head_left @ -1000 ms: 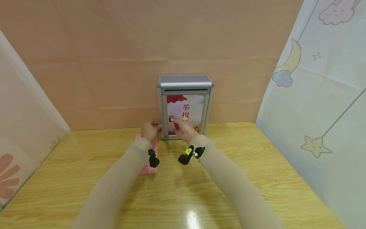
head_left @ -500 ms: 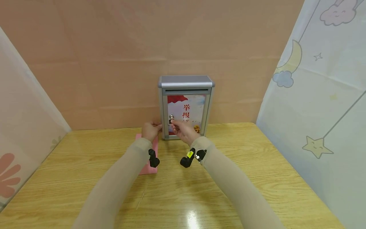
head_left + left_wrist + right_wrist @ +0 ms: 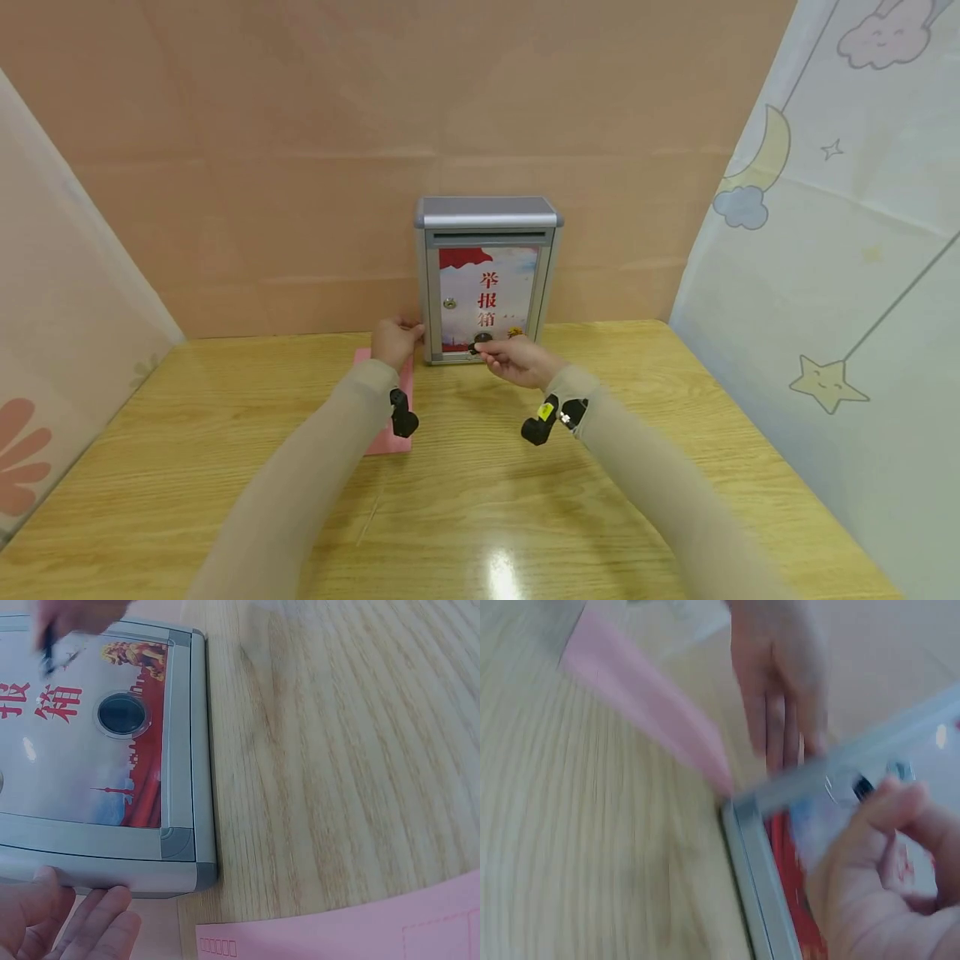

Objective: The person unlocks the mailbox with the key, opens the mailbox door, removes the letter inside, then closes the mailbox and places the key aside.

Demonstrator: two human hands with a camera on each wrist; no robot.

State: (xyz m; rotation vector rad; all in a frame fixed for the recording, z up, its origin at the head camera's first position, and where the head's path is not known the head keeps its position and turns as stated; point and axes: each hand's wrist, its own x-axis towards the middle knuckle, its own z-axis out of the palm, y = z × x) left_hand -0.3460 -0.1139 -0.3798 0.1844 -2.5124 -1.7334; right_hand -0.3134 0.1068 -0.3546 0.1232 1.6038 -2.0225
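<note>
A grey metal suggestion box (image 3: 491, 206) with a printed front stands upright against the backdrop. My left hand (image 3: 393, 342) rests against its left side, thumb and fingertips at the edge in the left wrist view. Between thumb and forefinger, my right hand (image 3: 521, 362) pinches a black-headed key (image 3: 473, 348) in front of the lower panel. The key (image 3: 863, 787) shows blurred in the right wrist view, with a thin ring beside it. The round lock (image 3: 449, 303) at the panel's left is uncovered, no key in it.
A pink envelope (image 3: 390, 442) lies on the wooden table (image 3: 450, 508) under my left forearm, its corner near the box. A dark round window (image 3: 122, 715) sits low in the box front. Printed cloth (image 3: 840, 250) hangs at the right side.
My right hand has drawn the key out of the lock and moved right and down with it, uncovering the lock. My left hand stays at the box's side.
</note>
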